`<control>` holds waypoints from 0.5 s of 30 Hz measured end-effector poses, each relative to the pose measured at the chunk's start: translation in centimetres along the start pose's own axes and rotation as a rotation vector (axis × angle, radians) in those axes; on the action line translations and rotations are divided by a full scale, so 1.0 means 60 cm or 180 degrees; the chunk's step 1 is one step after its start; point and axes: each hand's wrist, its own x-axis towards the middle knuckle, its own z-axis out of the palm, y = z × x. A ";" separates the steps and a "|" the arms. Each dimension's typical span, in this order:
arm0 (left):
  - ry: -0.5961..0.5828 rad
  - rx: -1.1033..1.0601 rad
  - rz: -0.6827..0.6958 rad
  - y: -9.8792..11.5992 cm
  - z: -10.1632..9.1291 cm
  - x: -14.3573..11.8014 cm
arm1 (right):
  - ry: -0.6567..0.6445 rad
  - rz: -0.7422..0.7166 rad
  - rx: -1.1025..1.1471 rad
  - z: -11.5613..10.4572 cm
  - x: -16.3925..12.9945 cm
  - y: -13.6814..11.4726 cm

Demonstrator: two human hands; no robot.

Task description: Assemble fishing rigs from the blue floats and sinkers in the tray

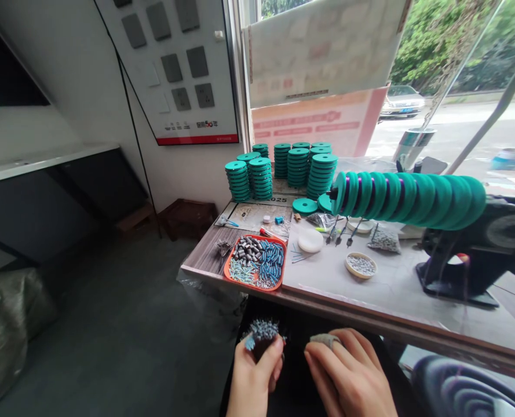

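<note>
My left hand (259,368) is closed around a dense bundle of thin pieces (263,330) with grey-blue tips, held upright over my lap. A little to its right is my right hand (348,370), with the fingers bent together and a greyish wrap (325,340) around one of them. Whatever lies between those fingertips is hidden. Just beyond my hands, at the table's front edge, sits an orange tray (226,272) with grey cylinders (247,250), blue pieces (271,260) and pale green pieces (242,271) in separate heaps.
Stacks of green discs (298,168) stand at the back of the table (318,284). More green discs line a rod (409,200) on a black machine (470,255) at right. A small dish (361,265) of tiny grey parts and a white round lid (310,241) lie nearer.
</note>
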 end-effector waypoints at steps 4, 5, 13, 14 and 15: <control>0.0541 0.0008 0.0142 -0.005 0.001 0.000 | 0.0006 0.0008 -0.0060 0.002 0.001 0.000; 0.0630 0.0003 0.0176 -0.008 0.001 0.001 | 0.0005 -0.0002 -0.0065 0.002 0.001 0.001; 0.0721 0.0313 0.0564 -0.002 -0.003 0.000 | -0.0035 -0.0061 -0.0065 0.002 0.003 0.002; 0.0610 0.0421 0.0574 0.003 -0.002 -0.002 | -0.0025 -0.0085 -0.0074 0.001 0.004 0.002; 0.0495 0.0501 0.0581 0.007 -0.001 -0.003 | -0.0011 -0.0118 -0.0111 0.000 0.005 0.003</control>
